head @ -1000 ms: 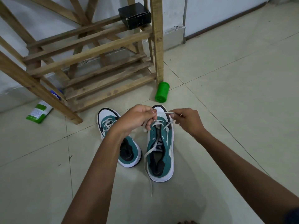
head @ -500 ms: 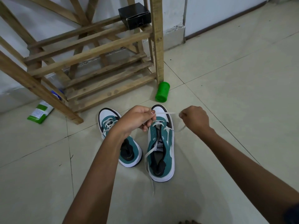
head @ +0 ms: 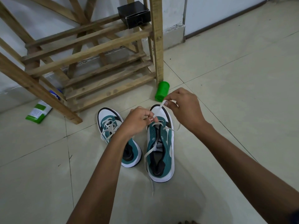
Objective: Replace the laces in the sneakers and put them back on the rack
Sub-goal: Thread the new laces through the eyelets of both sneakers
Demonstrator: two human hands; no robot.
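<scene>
Two teal, white and black sneakers stand side by side on the tiled floor in front of the wooden rack (head: 90, 65). The left sneaker (head: 113, 126) has its white lace threaded and loosely bunched. The right sneaker (head: 161, 151) is only laced near the toe. Its white lace (head: 159, 110) runs taut between my hands above the toe. My left hand (head: 137, 121) pinches the lace close to the eyelets. My right hand (head: 182, 109) pinches it higher up. One loose end trails down the sneaker's left side onto the floor.
A green cylindrical container (head: 161, 92) lies beside the rack's right post. A black box (head: 133, 13) sits on an upper rack slat. A green and white packet (head: 38, 111) lies on the floor at the left. A white wall runs behind.
My right hand has swung from the right of the sneaker up and in over its toe, pulling the lace upward. My left hand has stayed near the eyelets.
</scene>
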